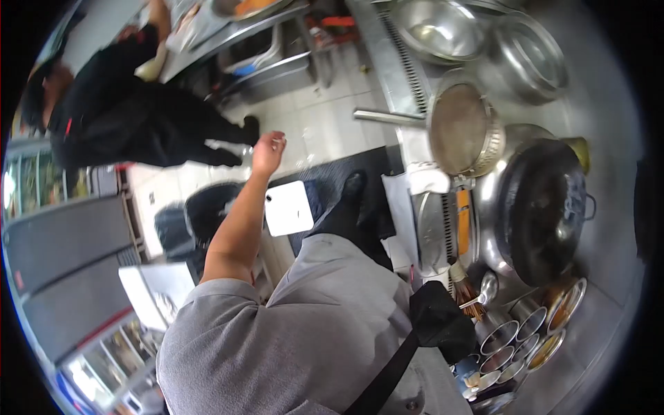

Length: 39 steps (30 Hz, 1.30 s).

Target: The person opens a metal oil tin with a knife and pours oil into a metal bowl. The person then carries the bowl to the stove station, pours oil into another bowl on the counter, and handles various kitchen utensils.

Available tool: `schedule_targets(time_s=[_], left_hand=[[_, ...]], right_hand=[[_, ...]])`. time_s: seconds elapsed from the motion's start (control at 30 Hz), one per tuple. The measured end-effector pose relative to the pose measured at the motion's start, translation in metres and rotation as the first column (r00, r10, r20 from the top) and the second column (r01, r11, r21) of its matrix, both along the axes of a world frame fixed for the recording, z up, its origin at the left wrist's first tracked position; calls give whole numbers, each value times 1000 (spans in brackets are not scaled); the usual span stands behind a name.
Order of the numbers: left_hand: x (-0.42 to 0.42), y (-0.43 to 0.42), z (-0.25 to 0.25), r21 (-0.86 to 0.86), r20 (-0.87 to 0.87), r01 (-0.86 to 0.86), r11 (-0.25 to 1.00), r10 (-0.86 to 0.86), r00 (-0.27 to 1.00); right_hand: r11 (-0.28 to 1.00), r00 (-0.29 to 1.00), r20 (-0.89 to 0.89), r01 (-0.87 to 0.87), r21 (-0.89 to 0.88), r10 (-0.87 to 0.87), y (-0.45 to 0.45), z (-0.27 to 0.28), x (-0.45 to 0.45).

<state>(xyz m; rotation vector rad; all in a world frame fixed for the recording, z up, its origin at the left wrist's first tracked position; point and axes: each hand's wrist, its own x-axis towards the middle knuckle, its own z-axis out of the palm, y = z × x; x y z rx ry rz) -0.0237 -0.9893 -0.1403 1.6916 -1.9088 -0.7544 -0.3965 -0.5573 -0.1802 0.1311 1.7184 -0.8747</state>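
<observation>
My left hand is stretched out over the floor at the end of my bare forearm. Its fingers are loosely bent and slightly apart, with nothing clearly visible in them. Below it in the view is a white flat object with rounded corners and a small dark spot. My right hand does not show. A black bag-like shape with a strap lies against my grey shirt, beside the metal counter.
Along the counter are a strainer, steel bowls, a large dark pan, a brush, a ladle and several round containers. A person in black stands by a metal table.
</observation>
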Motion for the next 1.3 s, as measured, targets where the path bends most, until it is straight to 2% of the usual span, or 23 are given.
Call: schedule_targets(time_s=[0.13, 0.2, 0.27, 0.33, 0.4, 0.43, 0.5, 0.53, 0.6, 0.63, 0.7, 0.8, 0.83, 0.87, 0.97, 1.03, 1.07, 1.1, 1.13, 1.17, 1.2, 1.27, 1.3], left_hand=[[77, 112, -44, 247, 135, -141, 959, 110, 985], [108, 155, -67, 301, 255, -139, 944, 61, 965], [133, 189, -100, 466, 335, -226, 855, 65, 940], [151, 215, -142, 542, 325, -168, 823, -21, 946], [139, 218, -149, 686, 345, -202, 700, -68, 936], [134, 221, -166, 699, 326, -199, 687, -59, 944], [130, 218, -207, 748, 315, -114, 654, -199, 928], [129, 216, -232, 758, 301, -113, 642, -191, 934], [126, 218, -283, 743, 303, -192, 641, -67, 951], [125, 218, -302, 754, 293, -188, 630, -67, 954], [124, 211, -333, 719, 397, -327, 614, 24, 917], [126, 203, -361, 711, 369, -334, 618, 76, 926], [132, 199, -367, 739, 355, -263, 620, -27, 935], [134, 197, -378, 726, 365, -283, 626, -3, 931], [150, 190, -399, 692, 395, -201, 693, -130, 910], [160, 181, -398, 709, 150, -82, 700, -37, 988], [163, 185, -403, 733, 126, -100, 673, 11, 992], [170, 189, -429, 765, 165, -62, 641, -102, 981], [182, 194, -491, 832, 217, 36, 553, -385, 897], [172, 174, -435, 798, 278, 438, 413, -898, 342], [163, 171, -444, 818, 270, 398, 416, -888, 373], [141, 156, -413, 791, 314, 455, 409, -910, 272], [142, 153, -420, 829, 154, 338, 445, -763, 627]], right_hand=[[995, 995, 20, -98, 22, 98, 0, -4, 11], [988, 989, 29, -146, 44, 145, 4, -4, 16], [981, 983, 26, -182, 72, 180, 10, 0, 21], [968, 974, 26, -225, 111, 223, 20, 12, 27], [953, 965, 16, -260, 157, 260, 39, 19, 30], [940, 958, 20, -284, 187, 286, 46, 25, 36], [914, 947, 28, -316, 255, 320, 66, 38, 43], [896, 941, 36, -332, 295, 336, 77, 46, 47], [853, 932, 58, -352, 386, 359, 104, 66, 54], [828, 928, 71, -358, 432, 365, 116, 77, 57], [777, 926, 101, -362, 515, 365, 140, 100, 63], [709, 928, 138, -356, 608, 347, 165, 134, 73], [691, 927, 151, -357, 629, 342, 170, 145, 74], [680, 928, 159, -357, 640, 336, 175, 152, 80], [673, 931, 175, -354, 650, 321, 182, 168, 89], [683, 931, 184, -357, 637, 315, 186, 177, 91], [694, 930, 189, -361, 623, 314, 184, 178, 92], [709, 931, 192, -361, 605, 310, 180, 175, 93], [726, 933, 196, -358, 587, 303, 177, 170, 92], [739, 930, 210, -367, 565, 301, 170, 164, 88], [754, 930, 222, -366, 545, 292, 163, 160, 88], [784, 931, 243, -361, 505, 271, 150, 150, 87], [808, 943, 222, -328, 489, 248, 145, 145, 86]])
